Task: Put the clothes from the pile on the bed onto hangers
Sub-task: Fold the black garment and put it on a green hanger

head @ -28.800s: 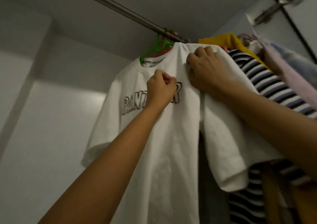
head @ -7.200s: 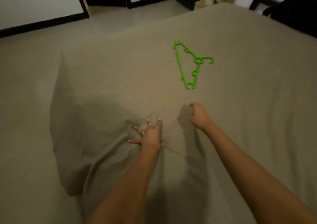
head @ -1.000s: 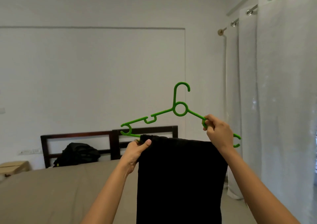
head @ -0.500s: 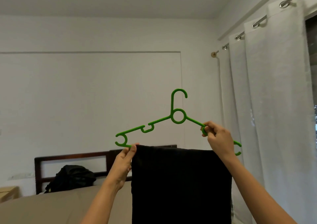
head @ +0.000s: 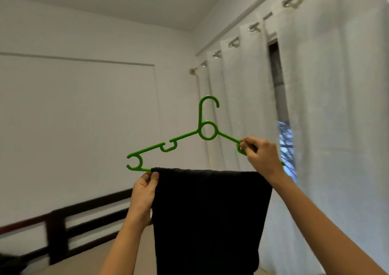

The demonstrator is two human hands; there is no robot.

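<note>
A green plastic hanger [head: 185, 137] is held up in front of me, hook upward. A black garment [head: 210, 215] is folded over its bottom bar and hangs straight down. My left hand [head: 145, 194] pinches the garment's top left corner against the bar, just below the hanger's left end loop. My right hand [head: 262, 159] grips the hanger's right arm near its notch, fingers curled round it. The hanger's right end is mostly hidden behind that hand.
White curtains [head: 328, 110] on a rod fill the right side, with a gap showing a window [head: 284, 140]. A dark wooden headboard [head: 69, 228] and the beige bed [head: 84, 264] lie low at left. A white wall is behind.
My view has tilted up and turned right toward the curtains. Both hands keep their hold, and the hanger with the black garment stays raised. The black bag on the bed has slipped out of view.
</note>
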